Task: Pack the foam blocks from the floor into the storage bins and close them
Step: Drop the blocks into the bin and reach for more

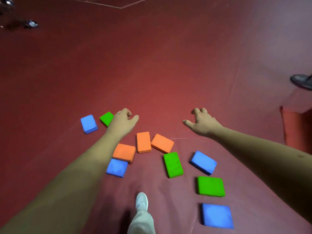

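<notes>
Both arms reach forward over a dark red floor (152, 65) strewn with flat rectangular foam blocks. The left hand (124, 120) hovers with its fingers loosely curled and its thumb out, holding nothing. It partly covers a small green foam block (106, 118), which lies just beside a far-left blue foam block (89, 124). The right hand (200, 122) is spread wider, with its thumb pointing inward and its fingers bent downward, and it is also empty. Bare floor lies beneath it.

Three orange blocks sit between and below the hands. A left orange foam block (124, 152) touches the upper edge of a blue foam block under the left forearm (116, 168). An upright middle orange foam block (143, 142) stands just beside a tilted right orange foam block (162, 143). Just below that one lies a long green foam block (173, 165), and to its right, apart from it, an angled blue foam block (203, 162). Nearer the person are a wide green foam block (210, 186) and, below it, a large blue foam block (217, 215).

The person's white shoe (141, 201) and pale trouser leg stand at the bottom centre. A dark shoe (302, 81) shows at the right edge. Below it is a red soft-sided object (295, 129), cut off by the frame, and I cannot tell whether it is a storage bin.
</notes>
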`<act>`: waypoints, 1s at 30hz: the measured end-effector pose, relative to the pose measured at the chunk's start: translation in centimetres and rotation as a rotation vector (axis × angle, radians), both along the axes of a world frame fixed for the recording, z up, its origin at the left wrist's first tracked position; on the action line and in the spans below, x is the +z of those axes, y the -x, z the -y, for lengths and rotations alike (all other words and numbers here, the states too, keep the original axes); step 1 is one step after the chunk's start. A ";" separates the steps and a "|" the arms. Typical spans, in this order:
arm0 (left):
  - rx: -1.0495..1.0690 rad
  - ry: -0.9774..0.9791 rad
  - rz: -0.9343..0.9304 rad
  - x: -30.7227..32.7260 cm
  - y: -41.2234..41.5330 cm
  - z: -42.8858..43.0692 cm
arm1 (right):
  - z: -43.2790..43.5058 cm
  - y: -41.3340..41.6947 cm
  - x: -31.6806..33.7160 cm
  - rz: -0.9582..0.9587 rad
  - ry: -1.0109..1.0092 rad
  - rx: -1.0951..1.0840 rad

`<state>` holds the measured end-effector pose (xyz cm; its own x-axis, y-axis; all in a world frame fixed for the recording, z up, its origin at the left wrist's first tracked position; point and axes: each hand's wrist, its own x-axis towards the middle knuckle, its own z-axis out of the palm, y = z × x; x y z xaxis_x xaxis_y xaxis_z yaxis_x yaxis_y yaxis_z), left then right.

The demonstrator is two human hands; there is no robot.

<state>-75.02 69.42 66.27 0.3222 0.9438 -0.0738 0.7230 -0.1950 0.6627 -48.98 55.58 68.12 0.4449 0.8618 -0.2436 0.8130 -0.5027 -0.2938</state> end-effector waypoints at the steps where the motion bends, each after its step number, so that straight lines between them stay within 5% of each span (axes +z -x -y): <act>1: -0.036 0.029 -0.006 -1.3 -1.7 -2.1 | -1.2 -1.0 -1.0 -0.008 0.014 -0.043; 11: -0.309 0.266 -0.107 -19.9 -17.4 -16.0 | -13.2 -11.3 -16.9 -0.108 0.162 -0.293; 24: -0.331 0.508 -0.366 -68.3 -23.9 -10.0 | -11.3 -13.3 -68.4 -0.310 0.408 -0.384; 30: -0.092 0.820 -0.348 -83.9 -23.9 -4.9 | -7.1 -13.4 -84.2 -0.387 0.515 -0.450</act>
